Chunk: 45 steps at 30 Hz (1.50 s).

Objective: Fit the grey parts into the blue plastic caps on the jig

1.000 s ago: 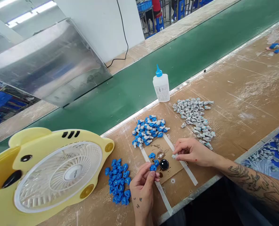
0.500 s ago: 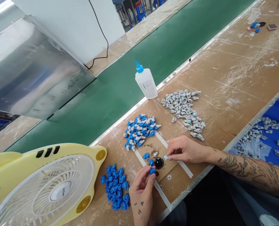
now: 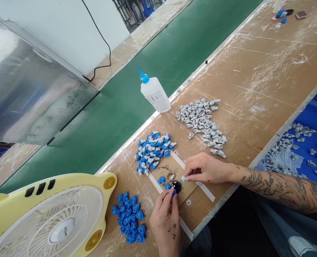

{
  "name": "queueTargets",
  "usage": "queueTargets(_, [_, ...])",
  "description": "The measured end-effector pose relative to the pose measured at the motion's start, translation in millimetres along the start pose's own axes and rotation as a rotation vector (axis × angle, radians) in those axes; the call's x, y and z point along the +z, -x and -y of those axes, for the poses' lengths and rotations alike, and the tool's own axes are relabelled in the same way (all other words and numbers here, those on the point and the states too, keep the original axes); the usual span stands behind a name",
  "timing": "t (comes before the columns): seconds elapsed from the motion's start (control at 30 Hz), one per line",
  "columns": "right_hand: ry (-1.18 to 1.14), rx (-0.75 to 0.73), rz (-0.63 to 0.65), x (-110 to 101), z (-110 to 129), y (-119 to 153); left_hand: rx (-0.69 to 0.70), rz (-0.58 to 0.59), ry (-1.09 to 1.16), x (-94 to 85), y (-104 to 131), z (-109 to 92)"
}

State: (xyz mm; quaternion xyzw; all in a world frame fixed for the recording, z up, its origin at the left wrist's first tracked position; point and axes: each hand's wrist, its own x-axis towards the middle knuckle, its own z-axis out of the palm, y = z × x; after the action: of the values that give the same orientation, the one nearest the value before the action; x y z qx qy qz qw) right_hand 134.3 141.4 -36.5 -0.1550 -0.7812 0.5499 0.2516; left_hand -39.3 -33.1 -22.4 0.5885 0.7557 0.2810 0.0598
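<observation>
My left hand point(image 3: 166, 214) pinches a small blue piece point(image 3: 174, 192) at the near edge of a round black pot of dark liquid point(image 3: 176, 186). Just right of the pot, my right hand point(image 3: 205, 168) grips a small grey piece point(image 3: 183, 178) between thumb and fingertips. Two loose blue pieces lie left of the pot, one being this blue piece point(image 3: 161, 179). Beneath them is a cardboard sheet point(image 3: 188, 194) held by white tape strips point(image 3: 184, 228). Behind it sits a pile of joined blue-and-grey pieces point(image 3: 152, 151).
Loose blue pieces point(image 3: 130, 217) are heaped beside a yellow fan point(image 3: 110, 203) at left. A pile of grey pieces point(image 3: 201, 121) lies behind my right hand. A white bottle with blue nozzle point(image 3: 156, 94) stands by the green belt point(image 3: 126, 103). Blue cloth point(image 3: 316, 142) at right holds more grey pieces.
My left hand has brought the blue piece closer to the black pot's edge. The right hand still holds the grey piece near the pot. The whole view has shifted slightly.
</observation>
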Motion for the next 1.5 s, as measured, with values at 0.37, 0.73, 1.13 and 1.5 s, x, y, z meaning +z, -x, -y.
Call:
queueTargets(0.37, [-0.219, 0.142, -0.237, 29, 20, 5, -0.768, -0.299, 0.738, 7.9, -4, -24])
queueTargets(0.73, [-0.076, -0.046, -0.199, 43, 28, 3, -0.821, -0.2, 0.985, 7.3, -12, -30])
queueTargets(1.13, [0.365, -0.104, -0.026, -2, 23, -29, -0.574, -0.166, 0.646, -18.8, -47, 8])
queueTargets(1.5, [1.197, -0.032, 0.27, -77, -12, -40, -0.399, -0.204, 0.285, -28.7, -131, 62])
